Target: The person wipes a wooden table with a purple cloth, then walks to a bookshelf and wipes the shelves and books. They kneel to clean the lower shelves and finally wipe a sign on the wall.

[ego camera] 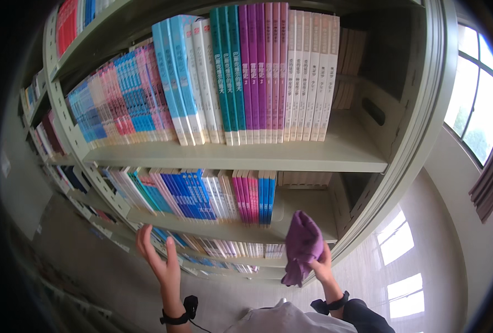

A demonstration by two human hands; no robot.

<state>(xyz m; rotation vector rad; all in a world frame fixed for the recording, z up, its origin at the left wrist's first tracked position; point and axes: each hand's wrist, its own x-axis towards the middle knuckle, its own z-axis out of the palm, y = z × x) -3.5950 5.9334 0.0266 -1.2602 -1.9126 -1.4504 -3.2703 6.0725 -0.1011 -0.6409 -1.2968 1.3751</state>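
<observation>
A crumpled purple cloth [302,245] is gripped in my right hand [323,262], in front of the right end of a lower shelf. My left hand [159,254] is raised before the left part of the bookcase, fingers spread, holding nothing. Behind the hands, the middle shelf [238,229] bears upright books, among them several blue books [188,195] and pink books [245,197]. On the shelf above [238,156] stand light blue books [175,79], dark green books [227,75], purple books [252,75] and white-spined books [313,75]. Their spines bear writing.
The metal bookcase's end upright [431,104] rises on the right, with a window [475,91] and a gathered curtain [492,179] beyond. Light patches lie on the floor [371,291]. Red books [66,27] stand top left. Both wrists wear black bands [175,318].
</observation>
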